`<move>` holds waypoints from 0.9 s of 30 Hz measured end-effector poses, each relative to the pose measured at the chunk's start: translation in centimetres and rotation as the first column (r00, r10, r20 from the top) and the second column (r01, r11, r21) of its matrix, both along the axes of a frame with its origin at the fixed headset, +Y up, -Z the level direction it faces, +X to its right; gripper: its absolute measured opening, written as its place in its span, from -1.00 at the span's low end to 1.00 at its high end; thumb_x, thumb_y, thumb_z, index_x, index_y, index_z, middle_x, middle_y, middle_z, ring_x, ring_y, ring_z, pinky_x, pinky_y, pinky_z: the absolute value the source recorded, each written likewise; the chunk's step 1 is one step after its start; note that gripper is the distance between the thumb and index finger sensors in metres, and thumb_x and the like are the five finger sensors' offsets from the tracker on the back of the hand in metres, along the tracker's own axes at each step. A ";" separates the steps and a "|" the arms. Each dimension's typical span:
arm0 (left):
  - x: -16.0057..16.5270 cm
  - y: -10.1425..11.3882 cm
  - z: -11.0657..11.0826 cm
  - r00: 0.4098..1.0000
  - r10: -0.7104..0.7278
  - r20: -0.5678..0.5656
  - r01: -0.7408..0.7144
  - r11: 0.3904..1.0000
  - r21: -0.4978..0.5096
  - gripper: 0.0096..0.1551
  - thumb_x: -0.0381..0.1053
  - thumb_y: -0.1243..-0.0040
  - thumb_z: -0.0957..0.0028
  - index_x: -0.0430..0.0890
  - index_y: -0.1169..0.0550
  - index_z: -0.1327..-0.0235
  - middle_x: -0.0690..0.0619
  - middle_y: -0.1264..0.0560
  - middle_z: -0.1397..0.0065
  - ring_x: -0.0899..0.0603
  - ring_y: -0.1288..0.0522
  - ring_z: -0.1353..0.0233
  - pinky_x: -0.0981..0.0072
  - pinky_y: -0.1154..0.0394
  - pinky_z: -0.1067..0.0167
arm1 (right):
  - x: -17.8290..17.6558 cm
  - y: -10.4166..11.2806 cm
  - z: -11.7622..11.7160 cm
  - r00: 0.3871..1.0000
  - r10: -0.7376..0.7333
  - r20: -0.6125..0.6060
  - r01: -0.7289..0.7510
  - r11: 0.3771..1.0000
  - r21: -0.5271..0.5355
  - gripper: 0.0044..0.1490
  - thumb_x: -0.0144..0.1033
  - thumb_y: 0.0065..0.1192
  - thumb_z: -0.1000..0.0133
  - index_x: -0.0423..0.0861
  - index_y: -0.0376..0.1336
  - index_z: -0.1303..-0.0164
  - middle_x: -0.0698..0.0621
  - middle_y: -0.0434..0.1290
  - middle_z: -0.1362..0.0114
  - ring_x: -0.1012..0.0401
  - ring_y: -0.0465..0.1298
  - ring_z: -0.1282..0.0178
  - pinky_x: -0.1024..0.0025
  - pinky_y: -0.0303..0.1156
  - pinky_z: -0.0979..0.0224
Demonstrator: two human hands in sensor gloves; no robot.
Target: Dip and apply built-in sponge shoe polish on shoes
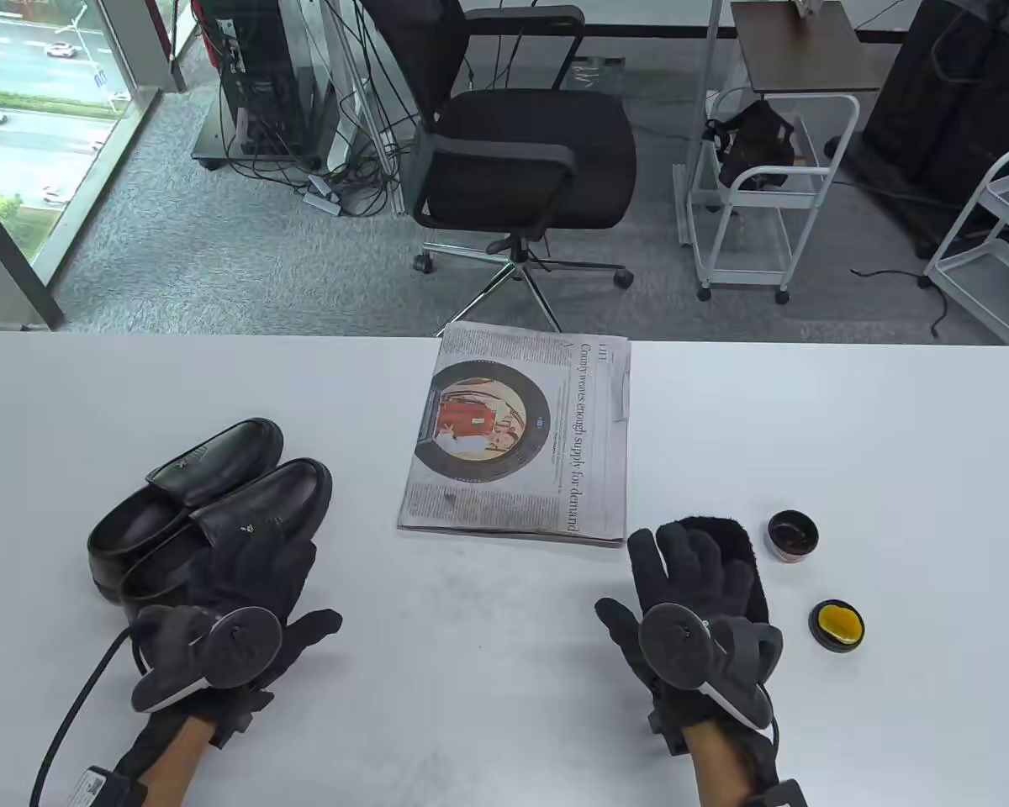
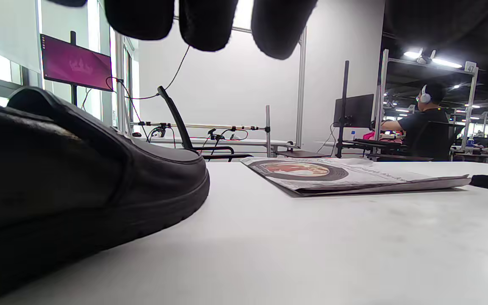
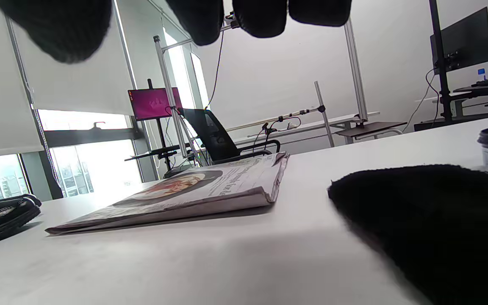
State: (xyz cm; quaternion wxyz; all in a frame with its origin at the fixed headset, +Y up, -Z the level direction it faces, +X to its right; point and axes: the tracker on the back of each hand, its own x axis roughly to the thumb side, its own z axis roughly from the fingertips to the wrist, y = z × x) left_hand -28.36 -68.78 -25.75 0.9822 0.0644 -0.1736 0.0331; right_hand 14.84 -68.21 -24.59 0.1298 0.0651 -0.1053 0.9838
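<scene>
Fingers of our left hand (image 1: 252, 588) lie straight over the near shoe (image 1: 244, 530); our right hand (image 1: 689, 588) rests released on the black cloth (image 1: 736, 546).

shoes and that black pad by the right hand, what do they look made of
Shoes: smooth black leather or a leather look-alike, semi-gloss; light glints along the toes and the seams are stitched. Real or synthetic is not clear from the look.
Pad: soft black fabric, probably fleece or plush; it is matte with a fuzzy edge and no shine.
</scene>
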 end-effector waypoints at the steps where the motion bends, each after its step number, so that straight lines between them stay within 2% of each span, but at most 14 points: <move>1: 0.0 0.0 0.0 1.000 0.000 0.000 0.000 1.000 -0.002 0.01 0.55 0.06 -0.13 -0.06 -0.24 -0.69 -0.34 -0.09 -0.77 -0.64 -0.08 -0.61 -0.68 -0.05 -0.34 | 0.0 0.0 -0.1 1.000 0.002 -0.002 -0.002 1.000 -0.006 -0.01 0.24 0.13 0.00 -0.04 0.05 -0.57 -0.29 0.05 -0.70 -0.37 0.09 -0.63 -0.64 -0.04 -0.43; 19: 0.4 -0.3 0.1 1.000 -0.004 0.027 0.005 0.999 -0.038 0.03 0.54 0.07 -0.14 -0.08 -0.20 -0.71 -0.39 0.07 -0.77 -0.67 0.02 -0.59 -0.68 0.00 -0.34 | 0.4 -0.4 -0.3 0.999 -0.044 -0.012 0.043 0.995 -0.085 -0.04 0.15 0.13 -0.02 -0.05 0.01 -0.58 -0.29 0.00 -0.70 -0.38 0.02 -0.64 -0.64 -0.09 -0.44; 27: 0.7 -0.4 0.1 0.999 -0.009 0.044 0.011 0.998 -0.058 0.04 0.54 0.08 -0.14 -0.08 -0.17 -0.72 -0.39 0.09 -0.76 -0.68 0.04 -0.58 -0.69 0.02 -0.33 | 0.0 -0.9 -0.6 0.997 -0.036 -0.061 0.028 0.993 -0.117 -0.07 0.11 0.12 -0.03 -0.07 0.04 -0.56 -0.30 0.06 -0.68 -0.37 0.08 -0.62 -0.62 -0.04 -0.43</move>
